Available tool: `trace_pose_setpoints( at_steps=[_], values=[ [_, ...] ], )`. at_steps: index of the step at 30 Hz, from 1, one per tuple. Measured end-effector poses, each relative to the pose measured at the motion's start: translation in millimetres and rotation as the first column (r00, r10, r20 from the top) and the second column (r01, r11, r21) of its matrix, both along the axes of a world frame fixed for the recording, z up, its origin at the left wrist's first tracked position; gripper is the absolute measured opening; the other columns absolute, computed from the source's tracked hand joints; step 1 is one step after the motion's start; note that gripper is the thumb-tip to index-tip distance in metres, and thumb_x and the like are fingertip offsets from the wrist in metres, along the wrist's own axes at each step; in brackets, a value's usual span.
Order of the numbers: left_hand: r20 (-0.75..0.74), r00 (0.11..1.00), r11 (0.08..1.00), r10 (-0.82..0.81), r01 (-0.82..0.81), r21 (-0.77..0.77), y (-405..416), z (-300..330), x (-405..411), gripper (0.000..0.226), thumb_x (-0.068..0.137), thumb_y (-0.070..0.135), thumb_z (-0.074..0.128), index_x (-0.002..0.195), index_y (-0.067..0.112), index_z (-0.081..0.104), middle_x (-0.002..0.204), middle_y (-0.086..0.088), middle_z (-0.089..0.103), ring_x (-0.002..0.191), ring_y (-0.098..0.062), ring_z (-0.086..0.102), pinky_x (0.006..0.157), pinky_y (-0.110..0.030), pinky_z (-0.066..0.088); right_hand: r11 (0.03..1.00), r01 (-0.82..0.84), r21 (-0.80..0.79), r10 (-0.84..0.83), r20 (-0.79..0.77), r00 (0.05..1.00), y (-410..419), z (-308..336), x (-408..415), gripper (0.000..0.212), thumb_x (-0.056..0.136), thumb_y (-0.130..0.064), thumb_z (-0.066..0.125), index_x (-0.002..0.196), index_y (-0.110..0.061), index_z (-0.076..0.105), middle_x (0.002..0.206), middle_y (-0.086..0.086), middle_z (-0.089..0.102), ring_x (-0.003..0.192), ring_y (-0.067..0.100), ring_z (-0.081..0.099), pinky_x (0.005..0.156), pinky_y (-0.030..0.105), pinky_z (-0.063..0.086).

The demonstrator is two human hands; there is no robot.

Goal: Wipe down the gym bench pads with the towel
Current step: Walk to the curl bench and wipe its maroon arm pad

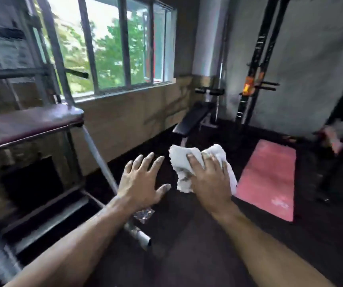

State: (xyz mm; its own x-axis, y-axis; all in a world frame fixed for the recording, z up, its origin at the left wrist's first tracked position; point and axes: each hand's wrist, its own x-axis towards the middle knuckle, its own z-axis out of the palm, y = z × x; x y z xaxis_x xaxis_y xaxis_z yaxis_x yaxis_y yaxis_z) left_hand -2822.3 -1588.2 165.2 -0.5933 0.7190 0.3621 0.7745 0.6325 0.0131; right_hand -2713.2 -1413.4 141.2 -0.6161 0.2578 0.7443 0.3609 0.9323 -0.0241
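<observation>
Dark floor (187,235) spreads beneath both hands; right hand (210,181) clutches the towel (182,162), left hand (141,183) spread flat, maroon bench pad (27,123) further left.

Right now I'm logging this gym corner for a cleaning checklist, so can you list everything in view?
towel: one, white, crumpled, in the right hand
maroon pad: one, dark red, on a metal frame at the left
black bench: one, black, inclined, on the floor below the window's right end
mat: one, pink, flat on the dark floor at the right
rack: one, black with an orange part, upright by the right wall
window: one, grey frame, green trees outside
left hand: one, fingers spread, holds nothing
right hand: one, grips the towel
</observation>
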Motion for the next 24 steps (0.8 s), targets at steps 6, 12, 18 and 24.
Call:
trace_pose_setpoints(
  at_steps=[6, 12, 18, 24],
  values=[
    [0.055, 0.936, 0.937, -0.347, 0.349, -0.02, 220.0, -2.9, 74.8, 0.089, 0.088, 0.073, 0.041, 0.157, 0.034, 0.002, 0.166, 0.001, 0.004, 0.152, -0.027, 0.002, 0.122, -0.046, 0.006, 0.957, 0.29, -0.007, -0.29, -0.043, 0.956, 181.1, -9.3, 124.6, 0.049, 0.085, -0.026, 0.061, 0.133, -0.018, 0.052, 0.116, 0.018, 0.065, 0.112, 0.046, 0.063, 0.091, 0.062, 0.05],
    [0.048, 0.82, 0.815, -0.57, 0.572, -0.098, 381.1, -17.9, 87.8, 0.088, 0.087, 0.073, 0.043, 0.156, 0.035, 0.004, 0.166, 0.001, 0.004, 0.151, -0.028, 0.003, 0.122, -0.047, 0.008, 0.843, 0.538, 0.019, -0.535, -0.071, 0.842, 298.0, -30.1, 185.0, 0.046, 0.088, -0.024, 0.057, 0.132, -0.015, 0.059, 0.117, 0.018, 0.061, 0.113, 0.044, 0.059, 0.092, 0.062, 0.048],
    [0.126, 0.637, 0.627, -0.76, 0.771, -0.113, 546.3, -33.2, 96.8, 0.089, 0.088, 0.073, 0.042, 0.156, 0.035, 0.0, 0.166, 0.002, 0.001, 0.152, -0.027, -0.001, 0.122, -0.046, 0.005, 0.666, 0.746, -0.001, -0.744, -0.062, 0.665, 404.3, -60.2, 214.5, 0.046, 0.091, -0.031, 0.051, 0.135, -0.018, 0.055, 0.119, 0.017, 0.06, 0.113, 0.043, 0.06, 0.09, 0.059, 0.05],
    [0.19, 0.4, 0.386, -0.897, 0.916, -0.109, 697.4, -32.9, 137.5, 0.09, 0.084, 0.075, 0.041, 0.156, 0.037, 0.002, 0.165, 0.004, 0.004, 0.151, -0.026, 0.005, 0.122, -0.044, 0.008, 0.468, 0.883, -0.014, -0.88, -0.1, 0.465, 492.2, -58.9, 251.4, 0.041, 0.087, -0.032, 0.065, 0.125, -0.019, 0.058, 0.109, 0.009, 0.057, 0.094, 0.035, 0.064, 0.08, 0.051, 0.052]
  ],
)
